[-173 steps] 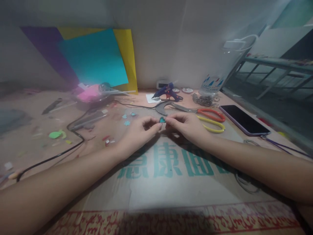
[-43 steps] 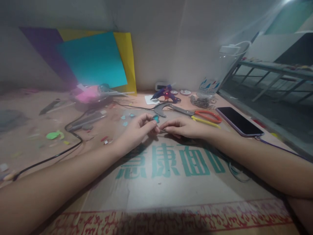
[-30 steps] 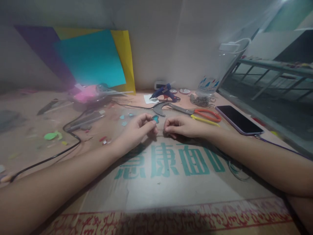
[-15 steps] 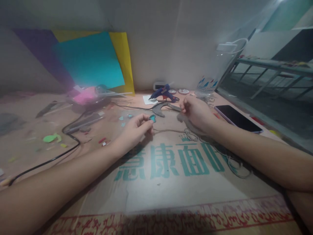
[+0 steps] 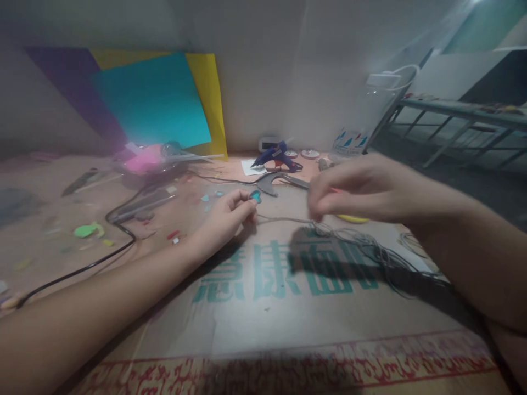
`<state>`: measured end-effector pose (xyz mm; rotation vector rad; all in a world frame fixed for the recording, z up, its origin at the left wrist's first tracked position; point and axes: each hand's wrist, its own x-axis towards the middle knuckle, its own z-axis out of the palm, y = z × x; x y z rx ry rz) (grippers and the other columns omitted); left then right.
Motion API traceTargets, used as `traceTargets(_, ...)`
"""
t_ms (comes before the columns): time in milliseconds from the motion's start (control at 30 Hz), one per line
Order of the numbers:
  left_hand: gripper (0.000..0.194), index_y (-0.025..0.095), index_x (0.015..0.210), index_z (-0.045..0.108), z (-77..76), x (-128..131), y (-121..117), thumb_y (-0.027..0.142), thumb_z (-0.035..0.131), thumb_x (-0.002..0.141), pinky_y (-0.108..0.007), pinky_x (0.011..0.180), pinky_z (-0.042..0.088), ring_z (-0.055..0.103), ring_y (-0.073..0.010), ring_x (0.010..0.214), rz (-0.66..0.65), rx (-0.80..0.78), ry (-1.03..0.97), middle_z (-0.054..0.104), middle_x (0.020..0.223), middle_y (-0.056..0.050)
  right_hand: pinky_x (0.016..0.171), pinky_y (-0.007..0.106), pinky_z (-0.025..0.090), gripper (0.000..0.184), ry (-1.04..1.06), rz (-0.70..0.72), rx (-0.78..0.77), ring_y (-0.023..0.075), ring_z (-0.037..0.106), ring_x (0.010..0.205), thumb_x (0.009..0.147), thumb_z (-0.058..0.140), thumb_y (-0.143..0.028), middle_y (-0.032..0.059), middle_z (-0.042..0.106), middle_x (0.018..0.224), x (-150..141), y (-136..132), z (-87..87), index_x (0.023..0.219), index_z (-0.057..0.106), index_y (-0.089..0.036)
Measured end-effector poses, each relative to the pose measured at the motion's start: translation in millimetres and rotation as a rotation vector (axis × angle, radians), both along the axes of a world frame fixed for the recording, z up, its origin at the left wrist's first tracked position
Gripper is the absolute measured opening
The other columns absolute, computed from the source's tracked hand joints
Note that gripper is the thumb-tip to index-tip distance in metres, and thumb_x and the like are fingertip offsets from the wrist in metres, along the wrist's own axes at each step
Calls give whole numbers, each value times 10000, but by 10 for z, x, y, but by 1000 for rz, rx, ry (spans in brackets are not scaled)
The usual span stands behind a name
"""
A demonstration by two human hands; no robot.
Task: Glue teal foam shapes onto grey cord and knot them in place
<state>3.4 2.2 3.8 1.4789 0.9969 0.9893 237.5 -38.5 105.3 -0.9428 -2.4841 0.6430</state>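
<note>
My left hand [image 5: 236, 211] is closed in a pinch on a small teal piece [image 5: 256, 196] with a dark edge. Close by its fingertips a thin grey cord [image 5: 284, 219] starts and runs right into loose coils [image 5: 370, 244]. Over that cord is my right hand [image 5: 358, 189], blurred by motion, its fingers curled together. Bits of red and a yellow handle-like part [image 5: 353, 218] show at its palm; they look like one tool in its grip, mostly hidden. A grey crescent-shaped piece [image 5: 268, 185] with a narrow grey shaft lies beyond both hands.
A blue glue gun [image 5: 274, 156] rests on white paper at the back, by a clear plastic container [image 5: 349, 140]. Coloured sheets [image 5: 156, 104] lean on the wall. Left are a pink item in clear wrap [image 5: 144, 159], a black cable [image 5: 82, 270] and green scraps [image 5: 84, 230].
My right hand has left the grey shaft and come nearer and to the right, with red and yellow now showing at it. It covers the phone. My left hand has hardly moved.
</note>
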Motion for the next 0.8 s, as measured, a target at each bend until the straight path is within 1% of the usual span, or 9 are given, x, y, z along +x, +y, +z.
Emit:
traceTargets(33, 173, 193, 814, 498, 4, -1, -5, 329, 600, 841, -217, 544, 437, 572, -109, 539, -5, 3, -5, 608, 611, 33, 699, 272, 500, 190, -51, -43, 89, 145, 640, 755, 918, 623, -360, 24, 722, 844, -39, 38, -103, 914, 739, -210)
traceTargets(67, 176, 192, 818, 497, 9, -1, -11, 335, 596, 846, -218, 550, 443, 572, -107, 538, -12, 10, -12, 604, 615, 37, 756, 298, 508, 209, -83, -105, 160, 166, 648, 824, 911, 631, -336, 42, 729, 941, -78, 90, -222, 1048, 726, -211)
traceTargets(133, 179, 192, 822, 494, 18, -2, -26, 339, 592, 851, -219, 564, 458, 575, -103, 538, -29, 25, -27, 592, 611, 45, 903, 364, 494, 394, -126, -172, 214, 218, 631, 1013, 886, 665, -335, 96, 694, 1157, -143, 213, -471, 1252, 649, -189)
traceTargets(200, 177, 192, 832, 494, 24, -3, -41, 338, 592, 852, -216, 552, 458, 578, -103, 536, -39, 29, -34, 591, 612, 47, 953, 381, 475, 427, -140, -163, 193, 239, 610, 1085, 884, 663, -317, 134, 666, 1206, -177, 330, -691, 1279, 634, -156)
traceTargets(333, 186, 191, 836, 497, 29, -4, -53, 347, 599, 847, -198, 501, 429, 596, -107, 550, -35, 27, -20, 608, 640, 37, 910, 357, 476, 275, -102, -115, 105, 218, 633, 998, 960, 535, -283, 101, 704, 1084, -169, 492, -973, 1146, 715, -191)
traceTargets(433, 198, 193, 827, 503, 24, -6, -48, 361, 606, 841, -193, 486, 423, 589, -99, 530, -44, 36, -15, 616, 646, 38, 871, 339, 471, 234, -17, -183, 76, 198, 638, 917, 958, 543, -276, 65, 712, 995, -158, 560, -1075, 1048, 753, -222)
traceTargets(533, 192, 200, 836, 496, 13, -4, -45, 361, 601, 842, -194, 484, 428, 571, -91, 490, -55, 31, -14, 619, 631, 47, 818, 316, 465, 182, 22, -204, 63, 183, 619, 852, 913, 606, -244, 40, 682, 899, -168, 601, -1108, 989, 772, -232)
traceTargets(700, 189, 201, 844, 501, -2, -2, -40, 365, 595, 846, -205, 507, 441, 558, -88, 481, -75, 53, -15, 618, 628, 52, 814, 311, 460, 168, 35, -104, -7, 172, 596, 835, 876, 657, -234, 28, 635, 870, -181, 610, -1071, 993, 778, -236)
traceTargets(800, 198, 193, 833, 516, -6, -10, -28, 372, 601, 847, -211, 536, 449, 581, -100, 535, -70, 93, 11, 627, 645, 39, 803, 300, 462, 155, 30, -64, -42, 165, 598, 839, 862, 684, -250, 25, 622, 875, -180, 594, -1046, 986, 775, -235)
